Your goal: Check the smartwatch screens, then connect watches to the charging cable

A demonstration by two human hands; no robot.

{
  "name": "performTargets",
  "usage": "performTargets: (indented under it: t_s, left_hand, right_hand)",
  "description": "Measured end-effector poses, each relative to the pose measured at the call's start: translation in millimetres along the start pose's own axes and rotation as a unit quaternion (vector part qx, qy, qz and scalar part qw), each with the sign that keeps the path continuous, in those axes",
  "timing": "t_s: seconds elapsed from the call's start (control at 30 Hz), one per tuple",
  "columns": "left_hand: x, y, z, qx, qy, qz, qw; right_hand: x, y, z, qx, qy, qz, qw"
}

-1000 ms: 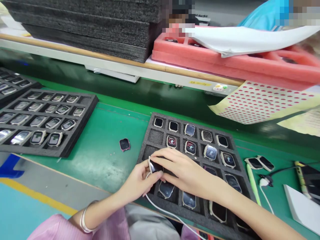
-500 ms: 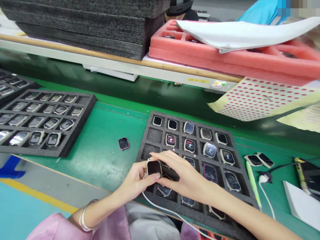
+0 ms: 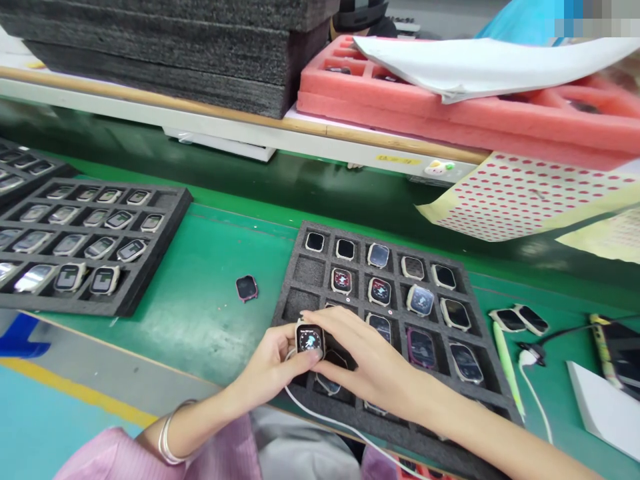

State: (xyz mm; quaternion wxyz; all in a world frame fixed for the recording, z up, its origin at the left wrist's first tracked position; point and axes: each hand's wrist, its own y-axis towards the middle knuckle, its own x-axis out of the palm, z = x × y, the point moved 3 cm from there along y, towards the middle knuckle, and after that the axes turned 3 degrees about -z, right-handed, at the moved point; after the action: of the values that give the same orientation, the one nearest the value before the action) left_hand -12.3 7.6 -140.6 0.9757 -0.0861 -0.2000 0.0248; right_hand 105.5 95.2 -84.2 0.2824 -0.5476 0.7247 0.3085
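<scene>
My left hand [image 3: 273, 363] pinches a small smartwatch body [image 3: 309, 339] with a lit screen, held over the near left corner of a black foam tray [image 3: 293, 283]. A white cable [image 3: 330, 420] runs from under the watch toward me. My right hand [image 3: 370, 357] reaches across the tray, fingers curled, with its fingertips on the top edge of the same watch. Several more watch bodies [image 3: 380, 291] sit in the tray's pockets, some with lit screens.
A second black foam tray [image 3: 165, 230] of watches lies at the left. A lone pink-rimmed watch [image 3: 247, 287] rests on the green mat. Two watch bodies [image 3: 520, 320], a green pen [image 3: 506, 363] and a charger plug [image 3: 529, 360] lie right of the tray. Pink foam trays [image 3: 450, 120] sit behind.
The watch's screen, dark before, is now lit. Both hands have stayed on it at the tray's near left corner, and the view has shifted slightly.
</scene>
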Motion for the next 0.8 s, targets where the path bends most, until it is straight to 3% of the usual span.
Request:
performTargets:
  t_s: [0.43, 0.8]
  left_hand:
    - [-1.7, -2.4, -2.6, 0.004, -0.007, 0.001, 1.0]
    - [-1.0, -1.6, -2.6, 0.011, 0.028, 0.006, 1.0]
  right_hand:
    - [2.0, -1.1, 3.3, 0.018, -0.004, -0.008, 1.0]
    - [-4.9, 4.2, 1.0, -0.015, -0.027, -0.004, 0.999]
